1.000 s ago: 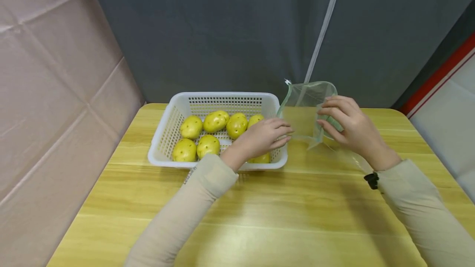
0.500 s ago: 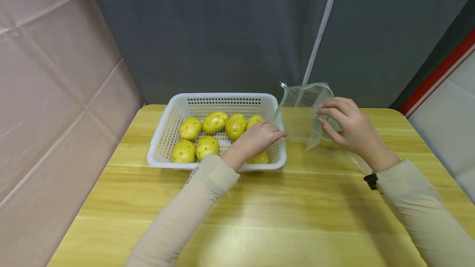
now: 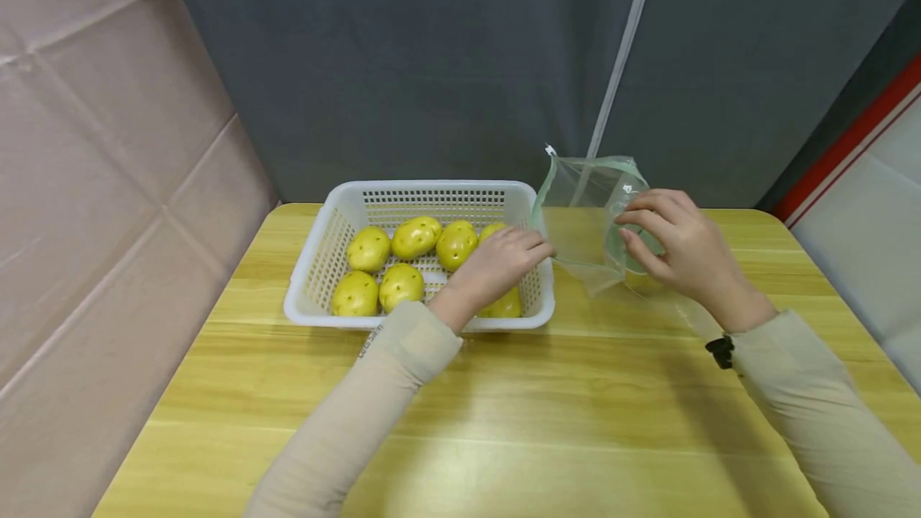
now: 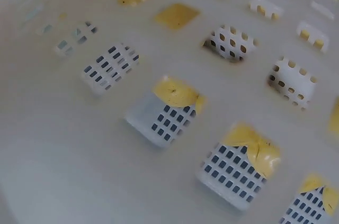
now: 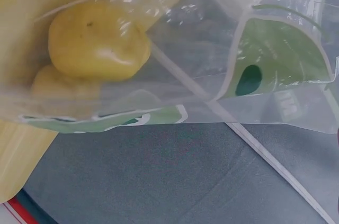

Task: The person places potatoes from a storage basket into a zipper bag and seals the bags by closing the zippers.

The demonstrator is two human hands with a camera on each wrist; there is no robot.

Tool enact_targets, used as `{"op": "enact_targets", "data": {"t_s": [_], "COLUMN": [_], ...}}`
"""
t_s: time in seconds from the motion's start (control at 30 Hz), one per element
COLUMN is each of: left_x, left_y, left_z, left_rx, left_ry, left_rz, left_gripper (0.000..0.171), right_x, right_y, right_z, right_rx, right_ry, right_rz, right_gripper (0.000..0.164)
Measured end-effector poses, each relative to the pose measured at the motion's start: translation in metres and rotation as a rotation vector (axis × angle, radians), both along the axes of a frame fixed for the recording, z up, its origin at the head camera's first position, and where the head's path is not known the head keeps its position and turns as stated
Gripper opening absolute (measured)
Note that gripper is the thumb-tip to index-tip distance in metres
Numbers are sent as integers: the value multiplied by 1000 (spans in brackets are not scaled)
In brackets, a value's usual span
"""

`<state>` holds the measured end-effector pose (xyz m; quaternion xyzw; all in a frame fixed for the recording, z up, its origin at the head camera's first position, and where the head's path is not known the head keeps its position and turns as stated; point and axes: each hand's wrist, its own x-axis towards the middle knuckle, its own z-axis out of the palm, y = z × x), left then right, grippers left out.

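Note:
A clear zip bag (image 3: 579, 242) with a green strip at its mouth stands on the table right of the white basket. My right hand (image 3: 672, 242) grips the bag's right side, with curled fingers and thumb. My left hand (image 3: 500, 262) reaches over the basket's right end and pinches the bag's left edge at its fingertips. In the right wrist view, a yellow potato (image 5: 98, 38) lies inside the bag, with another yellow shape under it. Several potatoes (image 3: 417, 238) lie in the basket, some partly hidden by my left hand. The left wrist view shows the basket's slotted wall close up.
The white plastic basket (image 3: 309, 294) stands at the back middle of the wooden table (image 3: 460, 430). Behind the table hangs a grey curtain (image 3: 403, 62) with a pale seam. A pink cloth wall (image 3: 108, 182) is on the left.
My left hand's spread fingers have drawn together onto the bag's left edge. The bag's upper left corner with its white slider has shifted slightly. My right hand has hardly moved.

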<state>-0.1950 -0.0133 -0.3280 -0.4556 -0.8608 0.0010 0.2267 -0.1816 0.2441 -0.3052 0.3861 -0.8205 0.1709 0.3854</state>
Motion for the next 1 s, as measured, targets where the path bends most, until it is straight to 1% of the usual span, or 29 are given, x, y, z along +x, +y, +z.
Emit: {"op": "enact_targets", "data": {"t_s": [0.1, 0.23, 0.43, 0.6, 0.63, 0.73, 0.8, 0.9, 1.0], "left_x": [0, 1, 1, 2, 3, 4, 5, 5, 4], "left_y": [-1, -3, -5, -6, -6, -7, -7, -9, -11], "left_z": [2, 5, 9, 11, 11, 12, 12, 13, 14], "left_rx": [37, 87, 129, 131, 129, 117, 109, 100, 97], "left_ry": [36, 63, 81, 92, 92, 92, 90, 78, 64], "left_rz": [-1, -9, -18, -32, -34, -40, -43, -47, -47], "left_gripper": [29, 28, 32, 29, 28, 27, 27, 28, 31], "right_x": [-1, -1, 1, 2, 2, 1, 1, 1, 1], "right_y": [0, 1, 0, -2, -3, -5, -7, -7, -6], "right_z": [0, 0, 2, 6, 6, 9, 10, 12, 12], "right_rx": [-11, -1, 63, 155, 177, 248, 287, 327, 336], "right_ry": [0, -12, -43, -88, -103, -154, -188, -215, -223], "right_rz": [2, 8, 37, 46, 44, 21, 1, -30, -49], "right_gripper": [57, 56, 50, 40, 41, 51, 54, 53, 48]}}
